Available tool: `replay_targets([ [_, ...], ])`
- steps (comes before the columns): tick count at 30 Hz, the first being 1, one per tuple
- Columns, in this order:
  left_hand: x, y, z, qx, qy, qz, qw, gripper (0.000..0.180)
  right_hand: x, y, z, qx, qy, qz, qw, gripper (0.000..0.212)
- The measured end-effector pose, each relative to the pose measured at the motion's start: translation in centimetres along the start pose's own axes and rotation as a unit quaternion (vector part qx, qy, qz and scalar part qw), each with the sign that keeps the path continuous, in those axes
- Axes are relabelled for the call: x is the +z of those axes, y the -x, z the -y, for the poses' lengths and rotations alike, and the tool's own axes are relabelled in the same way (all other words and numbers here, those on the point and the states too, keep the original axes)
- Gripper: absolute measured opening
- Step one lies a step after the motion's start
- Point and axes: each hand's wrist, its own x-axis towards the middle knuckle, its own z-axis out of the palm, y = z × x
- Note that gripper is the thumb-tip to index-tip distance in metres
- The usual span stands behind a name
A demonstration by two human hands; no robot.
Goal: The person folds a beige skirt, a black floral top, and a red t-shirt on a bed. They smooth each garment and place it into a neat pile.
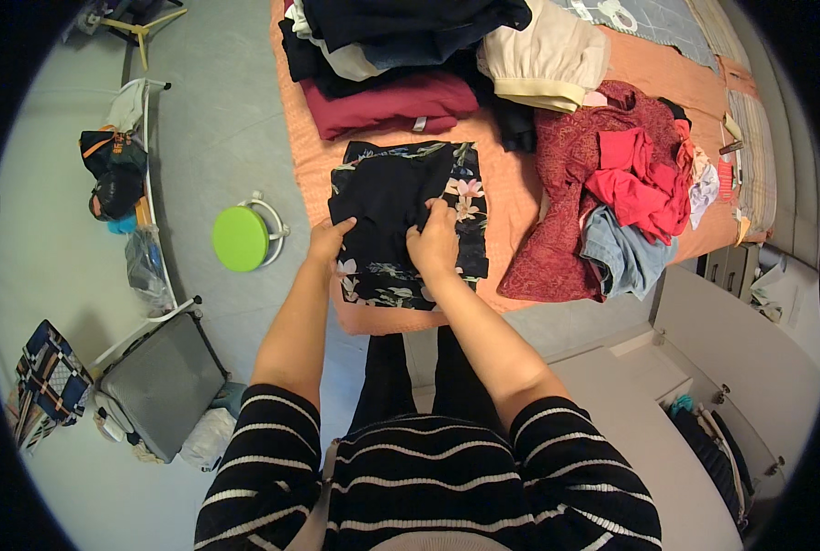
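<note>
A dark floral garment (469,241), folded into a rough rectangle, lies flat near the front edge of the bed. On top of it rests a smaller plain black cloth (382,207), some of its edges uneven. My left hand (330,241) pinches the left side of the black cloth between thumb and fingers. At the cloth's right side my right hand (435,241) is closed on it, fingers curled, knuckles up. The floral print with pale flowers shows around the black cloth, mostly at the right and along the lower edge.
Beyond the garment sits a pile of folded clothes (391,103), with a cream garment (548,55) beside it. To the right lie a dark red patterned dress (561,174), a bright red garment (644,184) and denim (626,253). A green stool (241,239) stands left of the bed (304,161).
</note>
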Motion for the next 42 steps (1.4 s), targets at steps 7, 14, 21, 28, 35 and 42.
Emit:
replay_targets([
  [7, 1.8, 3.8, -2.5, -0.011, 0.168, 0.035, 0.985, 0.050, 2.6, 0.0, -2.3, -0.126, -0.234, 0.291, 0.919, 0.034],
  [14, 2.7, 4.1, -3.6, 0.083, 0.011, -0.073, 0.994, 0.052, 4.6, -2.7, -7.8, 0.109, -0.258, 0.053, 0.958, 0.047],
  [21, 2.5, 1.3, -2.2, 0.100, -0.072, -0.086, 0.989, 0.041, 8.7, -4.2, -8.6, 0.145, -0.208, 0.100, 0.962, 0.070],
  [28, 1.6, 2.4, -2.2, 0.080, 0.124, -0.002, 0.989, 0.061, 6.3, 1.2, -2.1, 0.042, -0.371, 0.159, 0.914, 0.039],
  [35, 1.1, 11.2, -0.5, 0.109, 0.350, 0.098, 0.925, 0.056, 0.8, 6.7, 3.7, -0.069, -0.334, 0.237, 0.910, 0.045],
  [42, 6.9, 16.0, 0.5, 0.065, 0.514, 0.199, 0.832, 0.064, -12.2, 10.6, 10.1, 0.109, -0.456, 0.425, 0.774, 0.035],
])
